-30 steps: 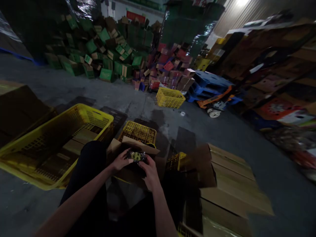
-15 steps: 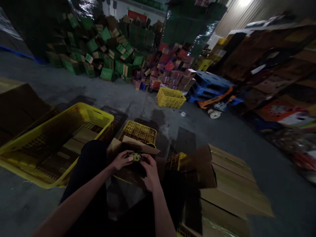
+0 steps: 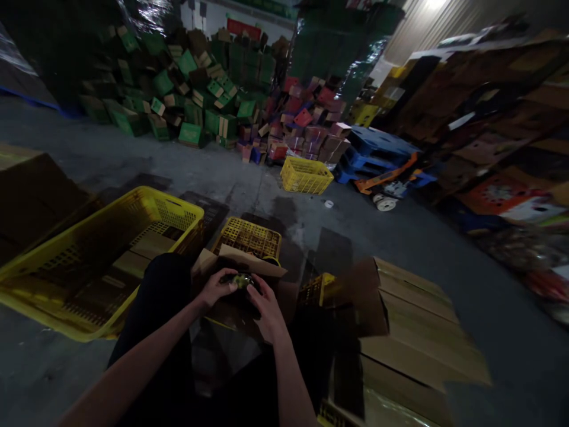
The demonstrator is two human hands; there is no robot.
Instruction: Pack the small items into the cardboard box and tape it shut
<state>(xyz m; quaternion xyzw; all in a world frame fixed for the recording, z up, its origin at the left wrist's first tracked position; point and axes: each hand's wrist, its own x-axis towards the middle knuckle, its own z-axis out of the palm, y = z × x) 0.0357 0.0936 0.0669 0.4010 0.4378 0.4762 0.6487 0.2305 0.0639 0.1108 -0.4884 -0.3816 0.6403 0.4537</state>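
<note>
Left hand: left hand (image 3: 219, 289) is gripping the left end of the small pack, fingers curling around it.
Right hand: right hand (image 3: 265, 299) is grasping the other end, thumb and fingers pressing on it.
Small pack: small pack (image 3: 242, 281), dark and shiny with yellow-green patches, is sitting between both hands, above the open carton; contents too dim to tell.
Open carton: open carton (image 3: 253, 261) is standing between the knees, far flap leaning outward, inside mostly hidden in shadow.
Mesh crate: yellow mesh crate (image 3: 251, 232) is resting just beyond the carton.
Large crate: large yellow crate (image 3: 180, 214) is lying at the person's left, holding flat brown cardboard pieces (image 3: 136, 261).
Right side: cardboard boxes (image 3: 422, 308) are lying near the right leg, one flap sticking up.
Far left: brown box (image 3: 40, 201) is standing beside the large crate.
Floor ahead: small yellow crate (image 3: 306, 177) is sitting well apart from the hands, a white round object (image 3: 329, 204) lying near it.
Background: green boxes (image 3: 191, 133) and reddish boxes (image 3: 302, 118) are piling up messily; blue pallets (image 3: 377, 142) are standing beside an orange pallet jack (image 3: 386, 179).
</note>
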